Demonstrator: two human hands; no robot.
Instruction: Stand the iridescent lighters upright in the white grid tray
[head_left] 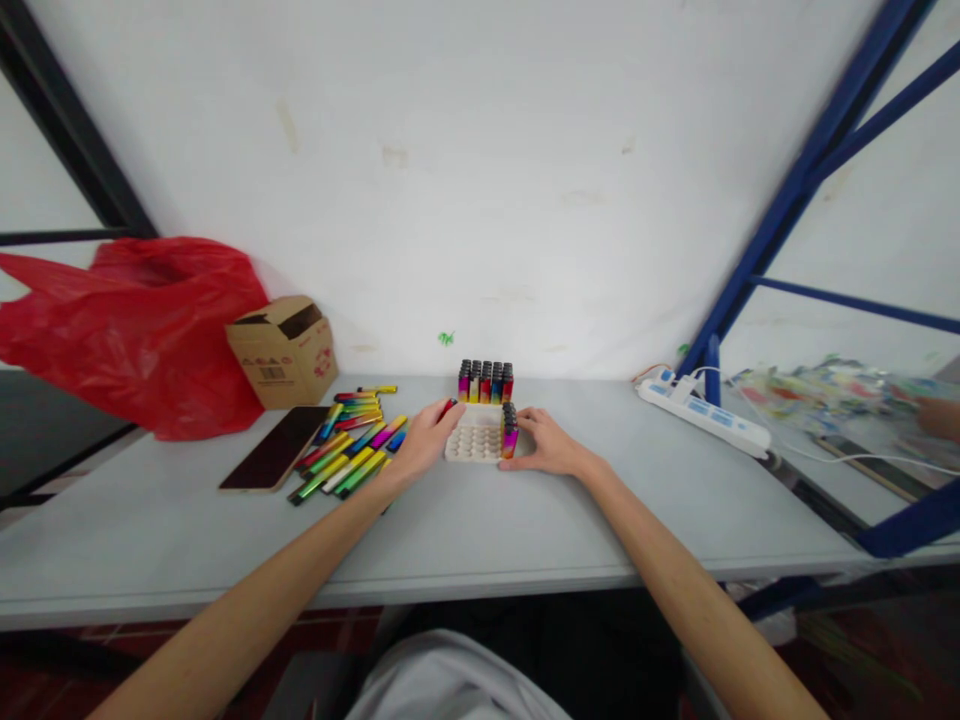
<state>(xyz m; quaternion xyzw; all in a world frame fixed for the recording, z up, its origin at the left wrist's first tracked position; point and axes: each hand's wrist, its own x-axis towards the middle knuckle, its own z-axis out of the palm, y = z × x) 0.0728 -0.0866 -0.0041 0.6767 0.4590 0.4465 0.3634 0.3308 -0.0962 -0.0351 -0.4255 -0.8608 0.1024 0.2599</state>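
Note:
In the head view a white tray (474, 443) with rows of round holes lies on the table in front of me. A row of upright lighters (510, 432) fills its right end. My left hand (426, 440) is closed at the tray's left side, with a red lighter (448, 408) between its fingers. My right hand (547, 441) grips the tray's right end, thumb at the near corner and fingers farther back beside the lighters. Just behind the tray stands a block of upright lighters (486, 382) with black tops.
Loose colourful lighters (349, 455) lie in a pile left of my left hand. Beyond them are a phone (274, 450), a cardboard box (285, 352) and a red plastic bag (165, 330). A white power strip (705, 415) lies at right. Another person's hand (941, 418) shows at the far right.

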